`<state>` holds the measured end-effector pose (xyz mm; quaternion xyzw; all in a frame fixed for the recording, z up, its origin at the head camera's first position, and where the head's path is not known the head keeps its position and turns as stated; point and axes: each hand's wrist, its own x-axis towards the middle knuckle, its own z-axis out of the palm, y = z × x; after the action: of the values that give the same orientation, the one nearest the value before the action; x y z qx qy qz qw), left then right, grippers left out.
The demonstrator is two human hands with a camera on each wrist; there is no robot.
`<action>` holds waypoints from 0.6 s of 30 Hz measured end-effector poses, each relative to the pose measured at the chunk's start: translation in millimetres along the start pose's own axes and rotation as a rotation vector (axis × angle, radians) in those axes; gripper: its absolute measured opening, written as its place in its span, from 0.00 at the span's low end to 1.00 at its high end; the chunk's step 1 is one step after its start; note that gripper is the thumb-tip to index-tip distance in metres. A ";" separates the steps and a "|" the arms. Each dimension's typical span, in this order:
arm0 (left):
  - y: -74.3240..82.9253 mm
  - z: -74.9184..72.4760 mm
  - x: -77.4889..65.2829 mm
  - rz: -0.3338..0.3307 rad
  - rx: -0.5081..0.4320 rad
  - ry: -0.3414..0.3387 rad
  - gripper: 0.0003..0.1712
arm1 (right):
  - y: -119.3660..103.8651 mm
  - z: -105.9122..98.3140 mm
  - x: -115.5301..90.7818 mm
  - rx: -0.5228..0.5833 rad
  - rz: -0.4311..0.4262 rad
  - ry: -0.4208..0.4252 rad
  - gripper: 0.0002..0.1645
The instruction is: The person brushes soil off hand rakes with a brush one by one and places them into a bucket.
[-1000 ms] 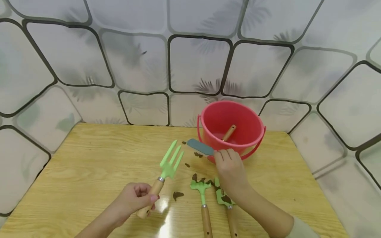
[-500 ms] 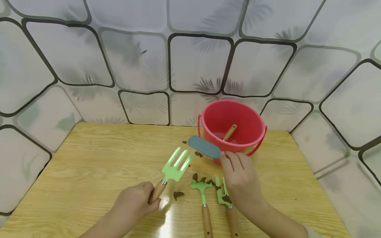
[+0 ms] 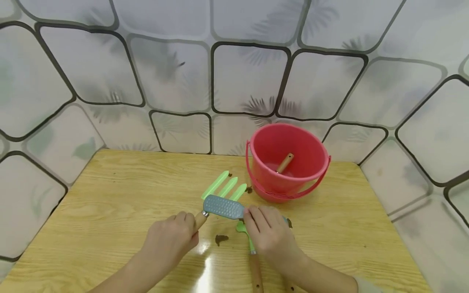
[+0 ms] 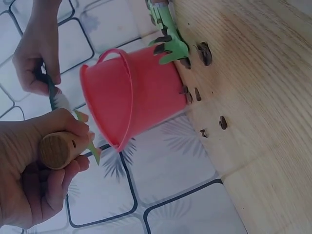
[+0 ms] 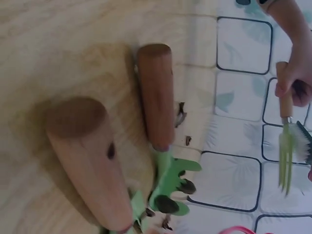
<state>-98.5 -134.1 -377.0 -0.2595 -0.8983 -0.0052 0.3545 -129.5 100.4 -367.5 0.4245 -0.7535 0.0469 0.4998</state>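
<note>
My left hand (image 3: 172,234) grips the wooden handle of a green three-tined hand fork (image 3: 215,185), tines pointing away. My right hand (image 3: 271,238) holds a blue-grey brush (image 3: 224,206) by its handle end. The brush head lies across the fork's base in the head view, hiding it. Pale bristles (image 5: 298,136) face the fork in the right wrist view. Under the right hand, a small green rake (image 3: 255,270) lies on the table. Beside it is another fork, mostly hidden, its wooden handle (image 5: 90,161) large in the right wrist view.
A red bucket (image 3: 275,185) with a lowered handle stands at the back right, with a wooden tool handle (image 3: 285,163) inside. Dark crumbs of dirt (image 3: 221,239) lie on the wooden table (image 3: 121,211). Patterned walls (image 3: 176,81) close off the back and sides.
The brush has moved left and nearer, from in front of the bucket to over the fork. My left hand has turned over, and the fork's tines now spread flatter.
</note>
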 end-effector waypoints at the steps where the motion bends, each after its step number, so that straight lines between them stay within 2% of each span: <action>1: -0.1 -0.2 0.9 -0.004 -0.003 -0.001 0.25 | -1.8 1.7 -0.2 -0.005 -0.010 0.009 0.18; 5: -0.8 -0.3 2.9 -0.015 -0.008 -0.005 0.24 | -4.2 10.1 -1.8 -0.030 -0.025 0.032 0.18; 11: -3.3 0.3 -2.0 0.026 -0.022 -0.015 0.24 | -0.7 25.0 -12.7 -0.060 -0.049 0.015 0.17; 18: -8.8 -7.0 -14.5 0.009 -0.079 -0.106 0.26 | 20.7 40.6 -28.5 -0.108 -0.061 -0.048 0.14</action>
<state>-89.3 -149.7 -379.4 -0.2773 -0.9137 -0.0254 0.2960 -168.7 110.3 -402.9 0.4206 -0.7536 -0.0192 0.5048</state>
